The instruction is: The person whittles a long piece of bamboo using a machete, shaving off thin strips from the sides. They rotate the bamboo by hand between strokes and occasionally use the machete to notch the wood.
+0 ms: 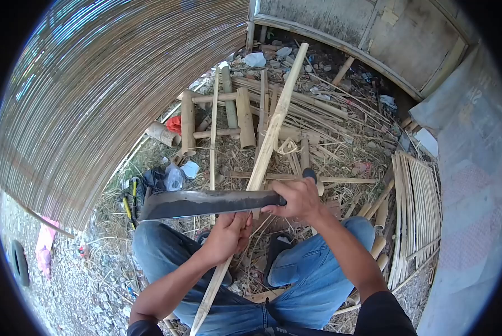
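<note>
My right hand (298,200) grips the handle of a broad dark machete (206,203), whose blade lies crosswise, pointing left. My left hand (228,235) is closed around a long pale bamboo strip (273,123), just under the blade. The strip runs from between my knees up and away to the far ground. The blade rests across the strip where the hands meet. I sit with my jeans-clad legs on either side of it.
A woven bamboo mat (94,95) hangs at the left. A small bamboo frame (217,117) and several cut poles lie ahead among shavings. A stack of bamboo slats (416,213) stands at the right, beside a pale sheet (475,168). Yellow-handled tools (129,204) lie left of my knee.
</note>
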Demonstrator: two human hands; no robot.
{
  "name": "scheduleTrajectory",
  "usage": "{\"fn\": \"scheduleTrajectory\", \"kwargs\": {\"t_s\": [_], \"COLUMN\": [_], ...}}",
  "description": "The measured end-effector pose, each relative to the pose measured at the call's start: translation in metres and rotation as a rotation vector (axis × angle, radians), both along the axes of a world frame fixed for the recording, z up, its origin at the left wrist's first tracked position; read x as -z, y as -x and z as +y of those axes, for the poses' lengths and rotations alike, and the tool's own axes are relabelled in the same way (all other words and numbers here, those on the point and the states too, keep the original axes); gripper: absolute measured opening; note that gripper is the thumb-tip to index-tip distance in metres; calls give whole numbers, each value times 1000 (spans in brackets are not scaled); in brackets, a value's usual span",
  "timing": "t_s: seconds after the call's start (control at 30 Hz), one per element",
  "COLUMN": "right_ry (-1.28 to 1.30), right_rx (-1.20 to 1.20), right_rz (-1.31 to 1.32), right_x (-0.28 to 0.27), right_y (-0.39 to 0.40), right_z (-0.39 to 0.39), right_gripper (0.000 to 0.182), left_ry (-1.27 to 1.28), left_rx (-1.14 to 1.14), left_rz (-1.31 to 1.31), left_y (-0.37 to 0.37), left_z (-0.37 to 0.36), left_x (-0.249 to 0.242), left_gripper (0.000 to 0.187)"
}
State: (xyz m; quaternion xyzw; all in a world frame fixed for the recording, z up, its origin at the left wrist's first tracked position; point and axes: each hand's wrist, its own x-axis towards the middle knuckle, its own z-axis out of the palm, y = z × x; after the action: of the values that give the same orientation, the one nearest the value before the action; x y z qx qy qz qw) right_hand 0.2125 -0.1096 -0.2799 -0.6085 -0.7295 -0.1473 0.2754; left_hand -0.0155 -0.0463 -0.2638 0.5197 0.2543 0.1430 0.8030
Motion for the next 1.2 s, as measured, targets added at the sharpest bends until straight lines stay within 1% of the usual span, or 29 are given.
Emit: {"fn": "scheduleTrajectory", "kwargs": {"t_s": [0.07,0.13,0.17,0.2,0.23,0.3,0.33,0.37,0.43,0.47,0.53,0.57,0.63,0.7,0.77,0.83,0.9,0.93,0.97,1.03,1.17,1.2], "right_ry": [-109,-59,-161,-266,-277,-241,-240,-240,-203,-213,-86,-95,-5,15,58,65,143,117,110,44,8,50], "right_rx": [153,632,674,710,721,560,508,519,252,251,97,97,46,25,52,35,62,85,85,59,86,108], "right_rz": [24,407,520,631,630,1052,1090,1084,1130,1129,1063,1063,1110,1089,954,967,869,764,770,414,360,419], "right_x": [-5,-35,-30,-34,-31,-22,-19,-16,-14,-10,-4,-1,-5,5,10,2,-11,-20,-18,-14,-12,-13], "right_y": [-49,-91,-116,-123,-122,-107,-101,-95,-78,-74,-66,-63,-51,-50,-45,-34,-25,-21,-21,-24,-32,-43], "right_z": [10,18,15,14,9,-2,-2,-1,-1,-3,-4,-5,-6,-2,1,1,-1,-2,-2,-2,-3,-5], "right_gripper": [56,57,58,61,61,62,62,62,58,58,55,55,54,56,57,57,54,53,53,52,58,55], "left_ry": [-8,-31,-53,-23,-31,60,39,45,37,37,-4,-31,-44,-39,-32,-31,29,21,60,95,128,137], "left_rx": [67,130,177,224,238,277,254,263,252,272,250,226,218,214,210,205,166,168,170,171,160,156], "left_rz": [37,48,51,69,68,34,12,8,-4,3,4,9,27,44,53,61,52,59,33,6,-56,-86], "left_y": [7,14,16,16,13,8,6,4,0,-2,-4,-5,-4,-3,-2,-1,-1,0,1,4,7,8], "left_z": [-10,-24,-30,-34,-32,-31,-29,-28,-25,-24,-25,-26,-25,-25,-23,-21,-20,-19,-19,-19,-23,-24], "left_x": [-2,-1,-2,-5,-6,-6,-1,1,-2,-4,-3,-2,-2,2,3,4,4,4,5,5,3,3], "left_gripper": [40,40,40,39,39,40,39,39,38,38,38,38,38,39,39,40,42,42,42,43,43,43]}}
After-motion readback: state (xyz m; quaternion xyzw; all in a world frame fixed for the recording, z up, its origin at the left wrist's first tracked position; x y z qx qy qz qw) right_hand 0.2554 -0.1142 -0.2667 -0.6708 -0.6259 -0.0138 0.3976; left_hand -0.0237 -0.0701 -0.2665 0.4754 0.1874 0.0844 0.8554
